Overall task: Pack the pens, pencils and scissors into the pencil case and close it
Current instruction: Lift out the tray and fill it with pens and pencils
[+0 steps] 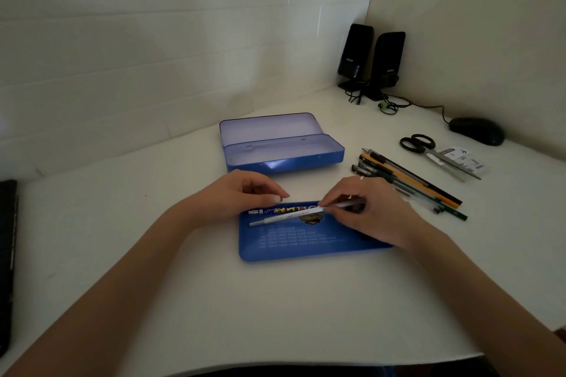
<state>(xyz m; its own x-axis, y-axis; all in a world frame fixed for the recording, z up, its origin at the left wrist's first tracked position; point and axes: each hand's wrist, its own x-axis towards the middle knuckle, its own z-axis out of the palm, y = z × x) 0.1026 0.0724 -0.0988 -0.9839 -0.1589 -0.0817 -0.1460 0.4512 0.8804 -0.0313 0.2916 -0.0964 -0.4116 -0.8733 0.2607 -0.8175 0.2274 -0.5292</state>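
Observation:
A blue pencil case (pixel 284 159) lies open on the white desk, its lid tilted back and its inside bare. In front of it sits a flat blue tray (pixel 294 249) with a patterned pen (pixel 284 210) along its far edge. My right hand (pixel 367 208) pinches a white pen (pixel 288 216) and holds it slanted over the tray. My left hand (pixel 245 193) rests at the tray's far left corner, fingers curled, holding nothing that I can see. Several pens and pencils (pixel 410 180) lie to the right, with black-handled scissors (pixel 435 153) beyond them.
Two black speakers (pixel 370 61) with cables stand in the back right corner. A black mouse (pixel 477 130) sits near the right wall. A dark object (pixel 7 254) lies at the desk's left edge. A packaged item (pixel 462 159) lies under the scissors.

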